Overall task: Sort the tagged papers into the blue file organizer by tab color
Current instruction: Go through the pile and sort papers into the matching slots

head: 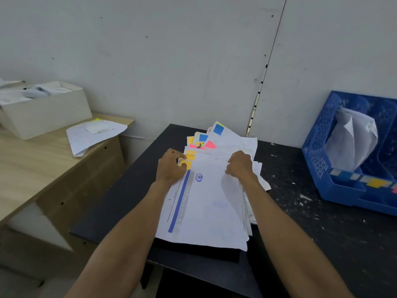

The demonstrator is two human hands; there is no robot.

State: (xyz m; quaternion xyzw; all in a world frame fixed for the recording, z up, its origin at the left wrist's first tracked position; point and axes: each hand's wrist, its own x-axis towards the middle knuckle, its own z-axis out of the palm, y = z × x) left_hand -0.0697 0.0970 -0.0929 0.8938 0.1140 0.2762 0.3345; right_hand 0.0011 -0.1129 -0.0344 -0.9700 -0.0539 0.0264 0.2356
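Note:
A stack of white papers lies on the black table, fanned at its far end so that yellow, pink and blue tabs show. My left hand pinches the yellow tab at the top sheet's far left corner. My right hand grips the far right edge of the upper sheets, fingers curled over it. The blue file organizer stands at the right edge of the table. One compartment of it holds bent white papers, and coloured labels run along its front lip.
A wooden desk stands to the left, carrying an open cardboard box and loose sheets. A grey wall closes the back. White scraps speckle the table between the stack and the organizer.

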